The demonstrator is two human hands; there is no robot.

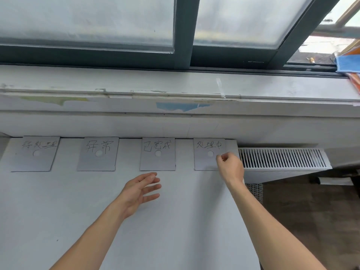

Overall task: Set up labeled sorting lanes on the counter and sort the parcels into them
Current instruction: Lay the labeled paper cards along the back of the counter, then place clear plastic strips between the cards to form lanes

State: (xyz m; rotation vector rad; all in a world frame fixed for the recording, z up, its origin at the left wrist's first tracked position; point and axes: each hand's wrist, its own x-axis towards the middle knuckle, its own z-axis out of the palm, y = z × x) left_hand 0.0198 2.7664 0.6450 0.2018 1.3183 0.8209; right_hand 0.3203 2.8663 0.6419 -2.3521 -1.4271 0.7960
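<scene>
One big white counter (165, 221) fills the lower part of the view, and it runs up to the wall under a window (175, 26). One white vent grille (282, 157) sits past the right edge of the counter.

Four grey label cards lie flat in a row along the back edge of the counter, with gaps between them. Each card has black handwriting and one small round hole. From the left there is the first card (36, 153) near the back left corner, then the second card (98, 153), then the third card (157, 153), then the fourth card (207, 154) near the back right corner. No parcels show on the counter.

Two bare hands reach over the counter. The right hand (230, 166) is curled, with its fingertips pinched at the right edge of the fourth card. The left hand (141, 189) is wide, fingers loose, holding nothing, in front of the third card.
</scene>
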